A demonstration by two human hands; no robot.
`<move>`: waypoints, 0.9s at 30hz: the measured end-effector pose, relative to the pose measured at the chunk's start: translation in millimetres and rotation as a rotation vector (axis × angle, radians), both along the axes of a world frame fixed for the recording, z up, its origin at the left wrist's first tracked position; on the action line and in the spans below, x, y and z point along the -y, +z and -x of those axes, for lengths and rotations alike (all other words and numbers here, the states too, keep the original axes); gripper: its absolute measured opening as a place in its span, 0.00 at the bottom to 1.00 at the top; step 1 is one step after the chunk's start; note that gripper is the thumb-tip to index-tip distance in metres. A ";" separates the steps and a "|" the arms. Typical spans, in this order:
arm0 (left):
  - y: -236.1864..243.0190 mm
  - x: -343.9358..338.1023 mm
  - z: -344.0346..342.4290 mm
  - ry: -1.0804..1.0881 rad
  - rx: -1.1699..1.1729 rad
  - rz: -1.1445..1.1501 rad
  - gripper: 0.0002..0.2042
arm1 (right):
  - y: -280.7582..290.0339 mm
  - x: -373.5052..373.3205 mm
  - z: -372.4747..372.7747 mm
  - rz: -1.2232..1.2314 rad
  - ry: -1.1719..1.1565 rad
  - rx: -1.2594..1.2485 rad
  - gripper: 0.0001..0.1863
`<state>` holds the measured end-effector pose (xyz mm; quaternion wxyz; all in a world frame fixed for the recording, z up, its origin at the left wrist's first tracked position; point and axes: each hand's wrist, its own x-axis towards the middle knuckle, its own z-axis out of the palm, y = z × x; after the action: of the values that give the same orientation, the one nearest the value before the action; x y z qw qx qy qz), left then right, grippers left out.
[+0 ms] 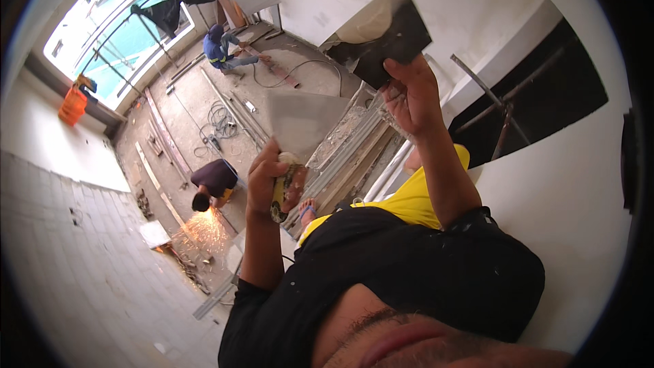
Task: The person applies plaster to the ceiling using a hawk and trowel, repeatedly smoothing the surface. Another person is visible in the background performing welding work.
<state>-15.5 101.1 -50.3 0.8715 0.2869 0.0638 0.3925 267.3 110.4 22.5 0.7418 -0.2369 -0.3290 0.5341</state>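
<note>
Bare floor (313,75) strewn with boards (167,130) and cables (219,121) stretches away to where sparks (204,230) spray beside a stooping co-worker (215,177); nearer me, the left hand (263,181) curls its fingers round the handle of a raised pale-bladed scraper (306,123), while the right hand (413,94) holds up a dark plate (410,27) bearing whitish paste (368,25), thumb pressed on its face, other fingers partly hidden

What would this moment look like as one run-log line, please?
left hand: gripping wide-bladed trowel | right hand: holding dark plate bearing pale material | background: bent-over worker beside orange sparks, blue-clad worker crouching
</note>
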 end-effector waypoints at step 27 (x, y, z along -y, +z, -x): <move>25.1 -27.2 53.6 -0.164 -0.059 -0.024 0.34 | 129.6 88.8 -15.7 -0.490 -1.333 0.702 0.19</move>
<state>-69.1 128.3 -25.2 0.8949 0.3133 0.0610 0.3118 283.0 21.6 152.1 0.7894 -0.3687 -0.4407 -0.2163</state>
